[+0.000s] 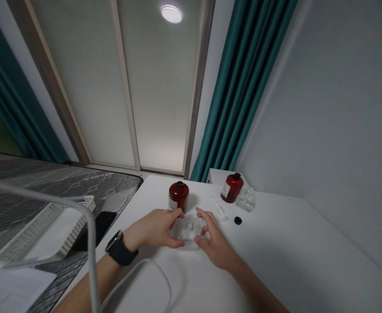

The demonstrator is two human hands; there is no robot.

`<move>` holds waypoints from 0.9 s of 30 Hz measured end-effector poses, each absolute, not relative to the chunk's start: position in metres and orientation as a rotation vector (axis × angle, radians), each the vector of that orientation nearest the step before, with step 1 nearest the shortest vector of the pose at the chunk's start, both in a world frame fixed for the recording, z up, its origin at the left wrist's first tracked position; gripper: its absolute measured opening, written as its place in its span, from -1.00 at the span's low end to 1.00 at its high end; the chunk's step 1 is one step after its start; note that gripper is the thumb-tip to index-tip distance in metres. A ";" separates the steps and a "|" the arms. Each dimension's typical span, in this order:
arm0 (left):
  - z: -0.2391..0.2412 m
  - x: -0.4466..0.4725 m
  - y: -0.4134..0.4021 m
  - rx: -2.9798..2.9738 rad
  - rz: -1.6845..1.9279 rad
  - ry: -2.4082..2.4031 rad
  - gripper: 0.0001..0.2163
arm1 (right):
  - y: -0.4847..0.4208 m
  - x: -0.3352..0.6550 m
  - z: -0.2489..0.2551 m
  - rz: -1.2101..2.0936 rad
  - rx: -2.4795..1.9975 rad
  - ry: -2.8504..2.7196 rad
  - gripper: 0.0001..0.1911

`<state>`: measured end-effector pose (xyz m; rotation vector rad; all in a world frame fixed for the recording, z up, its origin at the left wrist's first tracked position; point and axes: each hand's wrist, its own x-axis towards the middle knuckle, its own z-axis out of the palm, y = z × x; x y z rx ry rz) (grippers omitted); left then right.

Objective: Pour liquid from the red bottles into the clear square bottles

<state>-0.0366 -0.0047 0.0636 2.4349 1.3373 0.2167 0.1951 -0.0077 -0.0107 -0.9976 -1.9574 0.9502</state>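
A clear, see-through rectangular container (188, 228) sits on the white table in front of me. My left hand (156, 228) grips its left side, thumb at the near edge and fingers at the far edge. My right hand (215, 241) holds the right side, its thumb and fingers curved around the corner. Just behind the container stands a dark red bottle (179, 195) with a pale label; its neck looks uncapped. To the right are a small clear plastic piece (221, 211) and a round black cap (238, 220).
A second red bottle (232, 188), black-capped, stands at the back right beside a lumpy clear object (246, 200). A white cable (158, 267) crosses the near table, and a pale tube (91, 243) arches at left. A white basket (18, 248) lies left on the grey-patterned bed.
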 end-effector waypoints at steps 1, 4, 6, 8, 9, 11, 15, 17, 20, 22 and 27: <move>0.063 -0.039 -0.004 2.406 0.211 1.340 -0.52 | -0.005 0.196 -0.010 0.907 -0.992 -1.934 -0.38; 0.059 -0.044 -0.002 2.320 0.206 1.335 -0.49 | 0.010 0.196 -0.008 0.788 -1.014 -1.844 -0.56; 0.056 -0.046 0.000 2.263 0.209 1.316 -0.48 | 0.022 0.192 -0.005 0.764 -1.025 -1.815 -0.63; 0.056 -0.047 0.000 2.222 0.216 1.295 -0.48 | 0.035 0.185 -0.002 0.776 -1.016 -1.822 -0.66; 0.056 -0.047 0.000 2.209 0.220 1.287 -0.48 | 0.042 0.181 0.001 0.788 -1.005 -1.834 -0.65; 0.057 -0.046 0.000 2.194 0.225 1.277 -0.48 | 0.054 0.171 0.008 0.802 -0.972 -1.853 -0.62; 0.059 -0.045 -0.001 2.169 0.209 1.279 -0.46 | 0.075 0.152 0.024 0.846 -0.865 -1.907 -0.52; 0.059 -0.045 -0.001 2.162 0.202 1.284 -0.45 | 0.082 0.144 0.027 0.880 -0.826 -1.934 -0.48; 0.058 -0.044 -0.001 2.160 0.201 1.300 -0.44 | 0.089 0.137 0.024 0.940 -0.821 -1.945 -0.45; 0.057 -0.044 -0.001 2.160 0.196 1.307 -0.44 | 0.091 0.134 0.020 0.977 -0.822 -1.940 -0.42; 0.055 -0.044 0.000 2.159 0.188 1.272 -0.46 | 0.092 0.138 0.019 1.010 -0.815 -1.939 -0.30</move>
